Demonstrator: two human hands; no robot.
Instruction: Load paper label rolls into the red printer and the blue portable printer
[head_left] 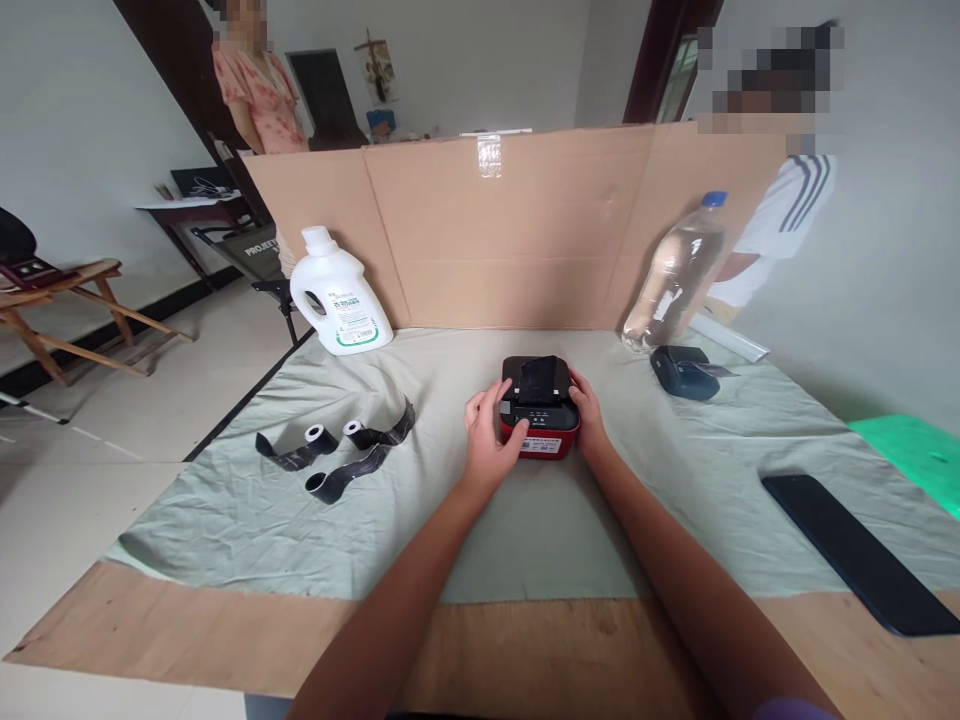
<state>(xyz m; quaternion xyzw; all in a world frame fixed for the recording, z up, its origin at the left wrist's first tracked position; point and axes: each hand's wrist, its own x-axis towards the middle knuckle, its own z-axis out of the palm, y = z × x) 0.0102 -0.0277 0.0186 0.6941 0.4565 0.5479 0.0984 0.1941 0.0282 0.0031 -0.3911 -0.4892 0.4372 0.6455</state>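
A small red and black label printer (551,446) sits on the cloth in front of me, with a dark strip of paper (538,378) standing out of its top. My left hand (491,440) grips its left side, the thumb on the front top edge and the fingers bent along the side. On the opposite side, my right hand (589,412) presses against the printer, its fingers partly hidden behind it. To the left lie several rolls of black paper, among them one upright roll (321,438) and one partly unrolled roll (322,487).
A white detergent bottle (346,300) and a clear water bottle (670,280) stand before a cardboard screen (495,235). A dark device (684,373) lies at the right, with a black flat slab (855,550) nearer me. Two people stand beyond the screen.
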